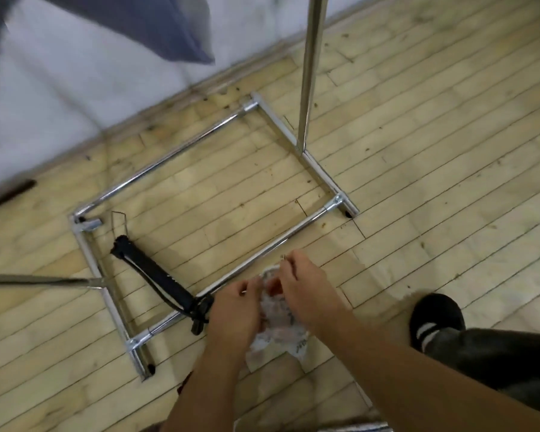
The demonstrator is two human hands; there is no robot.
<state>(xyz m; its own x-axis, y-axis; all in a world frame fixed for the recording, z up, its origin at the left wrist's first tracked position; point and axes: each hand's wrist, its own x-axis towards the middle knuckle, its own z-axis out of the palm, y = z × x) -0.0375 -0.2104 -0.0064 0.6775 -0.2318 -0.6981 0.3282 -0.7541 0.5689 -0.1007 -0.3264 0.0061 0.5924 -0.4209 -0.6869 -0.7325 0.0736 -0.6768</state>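
View from above of two bare hands over a wooden floor (434, 151). The left hand (236, 310) and right hand (303, 288) meet low in the middle, fingers curled and pinching a crumpled white patterned cloth (278, 332) held between them, just in front of the near bar of a chrome clothes rack base (175, 160). The base forms an open rectangle on the floor, with one upright pole (310, 73) rising from its right side. A folded black umbrella (156, 272) lies inside the rectangle, its lower end near the left hand. A black shoe (434, 316) stands to the right. Bare boards spread wide beyond the rack's right edge; a white wall (75, 98) borders its far side.
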